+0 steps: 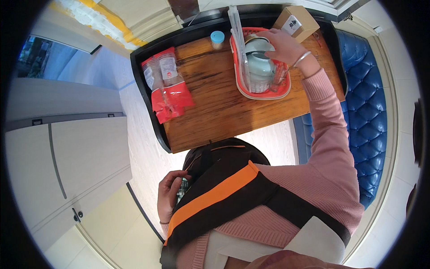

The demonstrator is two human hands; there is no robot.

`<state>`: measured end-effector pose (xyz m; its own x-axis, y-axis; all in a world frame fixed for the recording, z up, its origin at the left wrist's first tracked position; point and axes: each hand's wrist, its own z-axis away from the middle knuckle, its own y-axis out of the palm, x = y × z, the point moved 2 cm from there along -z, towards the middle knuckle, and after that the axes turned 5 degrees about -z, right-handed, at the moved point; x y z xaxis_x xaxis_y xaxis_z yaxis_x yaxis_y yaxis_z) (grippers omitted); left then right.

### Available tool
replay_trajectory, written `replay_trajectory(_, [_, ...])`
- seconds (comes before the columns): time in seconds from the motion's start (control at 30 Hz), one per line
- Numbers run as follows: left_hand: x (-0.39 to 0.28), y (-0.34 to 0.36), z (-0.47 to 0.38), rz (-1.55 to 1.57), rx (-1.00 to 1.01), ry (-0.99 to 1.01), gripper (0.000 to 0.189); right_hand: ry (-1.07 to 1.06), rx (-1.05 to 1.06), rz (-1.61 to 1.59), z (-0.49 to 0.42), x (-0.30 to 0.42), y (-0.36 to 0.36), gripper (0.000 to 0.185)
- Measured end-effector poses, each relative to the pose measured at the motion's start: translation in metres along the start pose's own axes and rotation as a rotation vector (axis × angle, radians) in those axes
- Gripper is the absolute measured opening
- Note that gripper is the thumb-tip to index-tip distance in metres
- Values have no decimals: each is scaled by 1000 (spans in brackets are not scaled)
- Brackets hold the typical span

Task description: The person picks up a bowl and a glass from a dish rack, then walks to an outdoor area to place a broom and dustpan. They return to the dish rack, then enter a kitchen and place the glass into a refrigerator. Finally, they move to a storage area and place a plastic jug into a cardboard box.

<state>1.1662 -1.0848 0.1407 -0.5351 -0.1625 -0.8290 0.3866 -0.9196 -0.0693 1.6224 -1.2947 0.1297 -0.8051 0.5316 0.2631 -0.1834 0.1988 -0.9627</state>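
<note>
My right hand (282, 47) reaches over a red plastic basket (238, 82) on the wooden table, its thumb and fingers closed on the edge of a pale ceramic bowl (258, 46). Below that bowl in the basket sits an overturned pale green bowl (260, 64), along with clear glassware (260, 84). A long clear plastic sleeve (240, 43) leans along the basket's left side. Down by my body, my left hand (169, 191) is beside a black bag or cloth (210, 175) with orange trim. Its fingers touch the dark edge; a greenish item behind them is partly hidden.
The wooden table (208, 117) has a raised black rim. Red-and-clear plastic packages (169, 85) lie at its left, a blue-lidded jar (217, 39) near the back, and a cardboard box (300, 23) behind the basket. A blue tufted bench (366, 111) runs along the right.
</note>
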Motion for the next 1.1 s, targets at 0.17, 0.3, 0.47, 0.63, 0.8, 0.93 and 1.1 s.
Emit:
replay_trajectory(0.17, [8,-39,-14,-31,123,-6,23,137,-254,-129,34,42,-24,33])
replay_trajectory(0.3, [23,-90,-32,-38,228,0,23,306,-197,-534,68,121,-12,9])
replay_trajectory(0.47, [44,-198,-48,-16,289,73,24,329,107,-954,41,299,87,6])
replay_trajectory(0.63, [63,-315,-50,-3,224,65,27,-119,467,-1078,-55,462,154,11])
replay_trajectory(0.8, [77,-391,-65,29,198,51,29,-149,618,-1097,-140,527,166,17])
replay_trajectory(0.93, [76,-432,-113,-31,170,11,39,-199,696,-1094,-196,549,181,20])
replay_trajectory(1.1, [52,-478,-203,0,293,88,34,-236,755,-1138,-286,563,193,19])
